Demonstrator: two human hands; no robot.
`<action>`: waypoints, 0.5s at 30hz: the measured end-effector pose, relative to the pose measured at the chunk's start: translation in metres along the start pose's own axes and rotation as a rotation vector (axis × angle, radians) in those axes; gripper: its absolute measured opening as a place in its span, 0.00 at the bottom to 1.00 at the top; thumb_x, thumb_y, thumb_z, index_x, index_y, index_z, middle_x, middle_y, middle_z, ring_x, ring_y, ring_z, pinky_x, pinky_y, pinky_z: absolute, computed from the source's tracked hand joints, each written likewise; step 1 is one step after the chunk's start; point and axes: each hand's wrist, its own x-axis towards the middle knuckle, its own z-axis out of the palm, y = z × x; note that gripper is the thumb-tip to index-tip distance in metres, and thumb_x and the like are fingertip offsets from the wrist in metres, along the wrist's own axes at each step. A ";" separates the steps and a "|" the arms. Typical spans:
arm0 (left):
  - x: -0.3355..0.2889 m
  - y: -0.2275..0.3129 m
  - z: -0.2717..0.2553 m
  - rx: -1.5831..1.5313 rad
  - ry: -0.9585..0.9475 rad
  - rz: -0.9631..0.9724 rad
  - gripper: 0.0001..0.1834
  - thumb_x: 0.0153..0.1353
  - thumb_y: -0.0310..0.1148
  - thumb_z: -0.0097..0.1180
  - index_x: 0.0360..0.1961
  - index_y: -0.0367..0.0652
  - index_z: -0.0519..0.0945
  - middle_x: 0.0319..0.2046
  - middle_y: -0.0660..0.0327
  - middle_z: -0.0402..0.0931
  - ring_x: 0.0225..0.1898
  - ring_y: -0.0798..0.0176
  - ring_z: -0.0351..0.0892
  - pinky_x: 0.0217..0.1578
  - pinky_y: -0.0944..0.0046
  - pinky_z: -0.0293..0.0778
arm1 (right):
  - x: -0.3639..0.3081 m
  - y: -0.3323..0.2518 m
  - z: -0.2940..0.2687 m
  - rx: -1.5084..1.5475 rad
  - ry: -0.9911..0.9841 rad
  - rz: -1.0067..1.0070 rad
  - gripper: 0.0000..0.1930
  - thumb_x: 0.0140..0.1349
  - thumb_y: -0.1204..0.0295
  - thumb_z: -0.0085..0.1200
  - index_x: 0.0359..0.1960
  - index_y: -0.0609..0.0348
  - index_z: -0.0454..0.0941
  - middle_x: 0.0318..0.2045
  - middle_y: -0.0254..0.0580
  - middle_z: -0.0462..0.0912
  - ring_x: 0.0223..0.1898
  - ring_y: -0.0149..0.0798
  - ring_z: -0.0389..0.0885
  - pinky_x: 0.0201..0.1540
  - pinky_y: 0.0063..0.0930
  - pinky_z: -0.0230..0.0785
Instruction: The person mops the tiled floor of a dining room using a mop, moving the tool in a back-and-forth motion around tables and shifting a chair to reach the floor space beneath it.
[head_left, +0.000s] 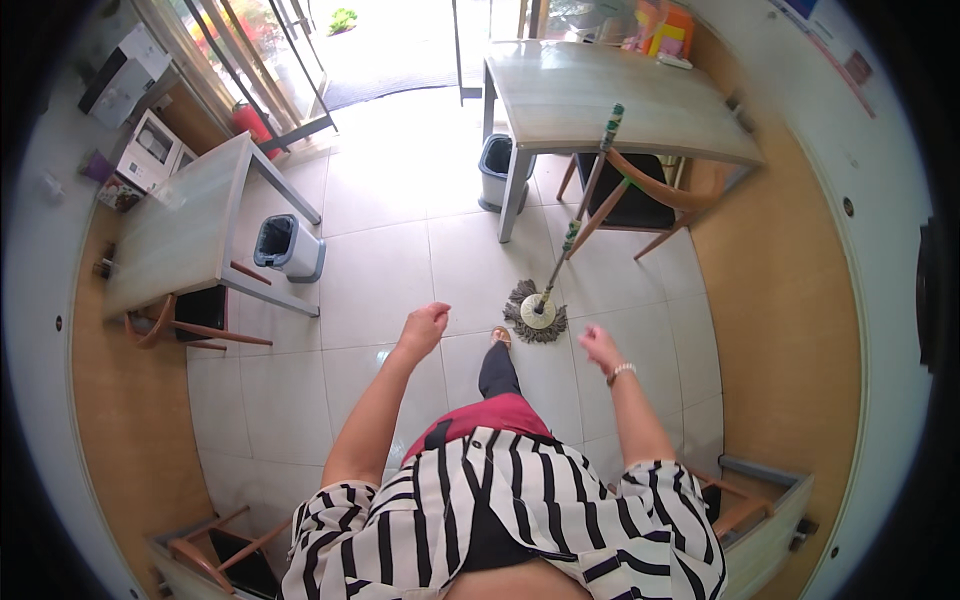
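My left hand (pixel 425 331) hangs in the air over the tiled floor with its fingers curled in and nothing visible in them. To the right, my right hand (pixel 600 348) is also raised, its fingers loosely closed and bare, with a beaded bracelet (pixel 620 373) at the wrist. Ahead of the right hand, apart from it, a mop (pixel 538 312) rests its grey strands on the floor. Its long handle (pixel 590 190) leans back toward the table and a wooden chair. Neither hand touches anything.
A table (pixel 610 95) and a wooden chair (pixel 650 195) stand at the far right, another table (pixel 185 220) at the left. Two bins, a near bin (pixel 298 250) and a far bin (pixel 497 185), sit beside them. A glass door (pixel 270 60) opens ahead; a red fire extinguisher (pixel 252 123) stands nearby.
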 end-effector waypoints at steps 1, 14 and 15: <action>0.008 0.010 0.001 -0.032 -0.022 -0.002 0.13 0.57 0.32 0.48 0.41 0.40 0.78 0.38 0.53 0.78 0.40 0.57 0.78 0.42 0.64 0.72 | 0.029 -0.021 -0.014 -0.026 0.018 0.001 0.29 0.52 0.64 0.54 0.55 0.65 0.64 0.48 0.52 0.73 0.49 0.45 0.72 0.50 0.32 0.65; -0.112 -0.150 -0.055 -0.034 0.168 -1.137 0.13 0.46 0.29 0.47 0.32 0.34 0.78 0.22 0.54 0.76 0.22 0.56 0.75 0.23 0.59 0.71 | 0.326 -0.262 -0.184 0.234 0.874 -0.548 0.46 0.48 0.71 0.61 0.63 0.64 0.41 0.58 0.62 0.56 0.53 0.51 0.66 0.58 0.37 0.57; -0.100 -0.133 -0.066 -0.265 0.350 -1.291 0.13 0.47 0.28 0.47 0.32 0.33 0.77 0.20 0.55 0.75 0.20 0.60 0.75 0.21 0.61 0.70 | 0.336 -0.271 -0.181 0.494 0.654 -0.459 0.47 0.48 0.71 0.62 0.64 0.62 0.39 0.58 0.59 0.58 0.52 0.50 0.67 0.57 0.36 0.57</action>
